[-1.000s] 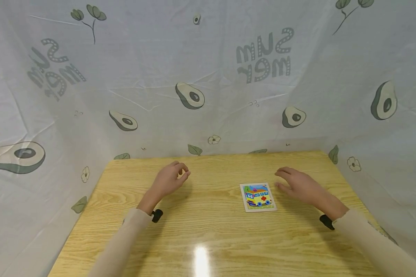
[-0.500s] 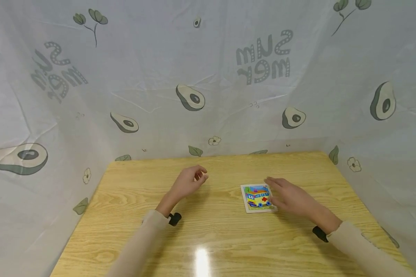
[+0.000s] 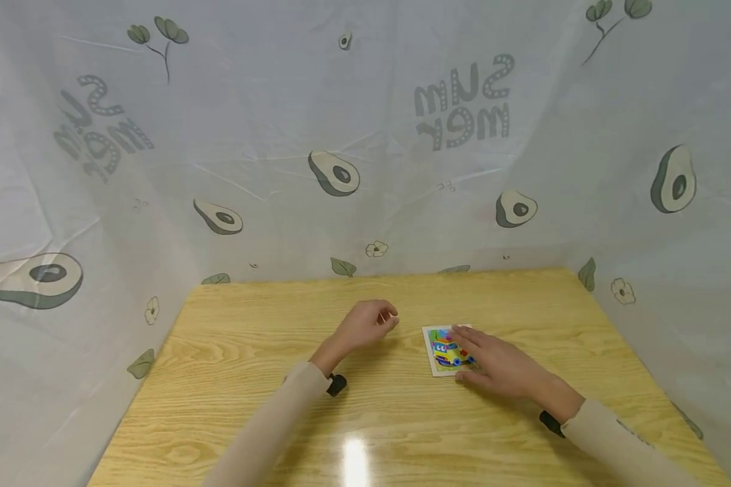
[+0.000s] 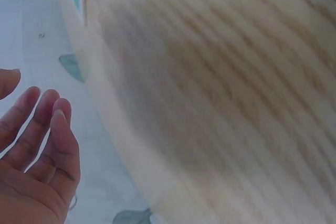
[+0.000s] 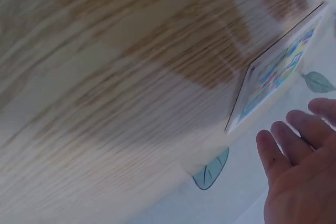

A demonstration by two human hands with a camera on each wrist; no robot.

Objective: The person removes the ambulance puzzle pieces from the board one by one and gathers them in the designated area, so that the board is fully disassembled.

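left hand (image 3: pixel 365 326): loosely curled, holding nothing, near picture (image 3: pixel 443 353) | right hand (image 3: pixel 504 365): fingers extended, holding nothing, above picture | picture: flat on tabletop (image 3: pixel 237 352)

Curtained booth, apparently a makeshift filming station; the kind of building around it cannot be determined. A pale, creased fabric curtain (image 3: pixel 365 88) lines the far edge and both sides of a wood-grained bench (image 3: pixel 189 399). The cloth carries a household-style print of avocado halves (image 3: pixel 320 170), leaves (image 3: pixel 343 266), flowers (image 3: pixel 376 249) and grey lettering (image 3: pixel 456 125) that reads "summer" in mirror image. A bright streak of reflected light (image 3: pixel 356 461) on the near part of the bench indicates a glossy surface. Small black cameras (image 3: pixel 337 385) at the person's wrists support the identification.
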